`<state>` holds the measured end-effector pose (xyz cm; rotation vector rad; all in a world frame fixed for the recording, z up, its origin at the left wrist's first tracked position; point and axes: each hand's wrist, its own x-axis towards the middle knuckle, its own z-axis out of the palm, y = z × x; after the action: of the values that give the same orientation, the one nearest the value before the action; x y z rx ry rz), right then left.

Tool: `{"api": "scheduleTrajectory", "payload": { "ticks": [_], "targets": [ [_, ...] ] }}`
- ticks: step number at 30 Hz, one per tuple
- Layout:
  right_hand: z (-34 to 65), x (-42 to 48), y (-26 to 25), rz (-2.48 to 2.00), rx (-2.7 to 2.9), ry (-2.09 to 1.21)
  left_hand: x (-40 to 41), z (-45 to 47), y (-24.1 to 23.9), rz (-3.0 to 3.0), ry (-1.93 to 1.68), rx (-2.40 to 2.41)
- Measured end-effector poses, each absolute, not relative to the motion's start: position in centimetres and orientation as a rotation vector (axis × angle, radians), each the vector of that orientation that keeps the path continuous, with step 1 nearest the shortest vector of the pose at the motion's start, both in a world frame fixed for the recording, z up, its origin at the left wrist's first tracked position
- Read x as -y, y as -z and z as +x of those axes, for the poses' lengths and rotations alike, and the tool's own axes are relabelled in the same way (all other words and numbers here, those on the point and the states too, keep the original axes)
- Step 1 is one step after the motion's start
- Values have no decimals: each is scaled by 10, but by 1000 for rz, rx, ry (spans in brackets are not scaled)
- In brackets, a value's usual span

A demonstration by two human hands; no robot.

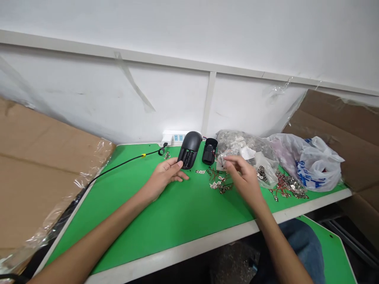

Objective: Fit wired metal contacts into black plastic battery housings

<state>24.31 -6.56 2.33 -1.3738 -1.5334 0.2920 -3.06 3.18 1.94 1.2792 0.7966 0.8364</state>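
Note:
My left hand (167, 177) grips the lower end of a black oval battery housing (189, 150), whose open side shows battery slots. A separate black casing part (209, 151) lies just to its right. My right hand (241, 177) hovers with bunched fingertips near a small white packet (220, 163) and a clear plastic bag of metal parts (245, 148). Whether the fingertips pinch something small, I cannot tell. Below that hand lie loose metal contacts with red wires (219, 183).
A green mat (166, 221) covers the white-edged table. A larger heap of wired contacts (288, 188) and a white plastic bag with blue print (314, 163) sit at right. A black cable (133, 159) and a power strip (174, 138) lie behind. Cardboard sheets (44, 177) flank the table.

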Motion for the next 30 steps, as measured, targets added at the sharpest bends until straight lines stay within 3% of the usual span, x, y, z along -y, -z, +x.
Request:
{"api": "scheduleTrajectory", "payload": {
  "ticks": [8,19,25,30],
  "targets": [
    [299,78,-18,-1758,2303,156,-39,-31,-16,961,-909,-777],
    [289,24,-52,-1294,3117,500,-49,-35,-13,924,-815,-705],
    [275,6,-65,-1194,3343,360,-48,-37,-12,850,-826,-637],
    [270,2,-76,-1306,3202,168,-42,-37,-17,793,-880,-557]
  ]
}}
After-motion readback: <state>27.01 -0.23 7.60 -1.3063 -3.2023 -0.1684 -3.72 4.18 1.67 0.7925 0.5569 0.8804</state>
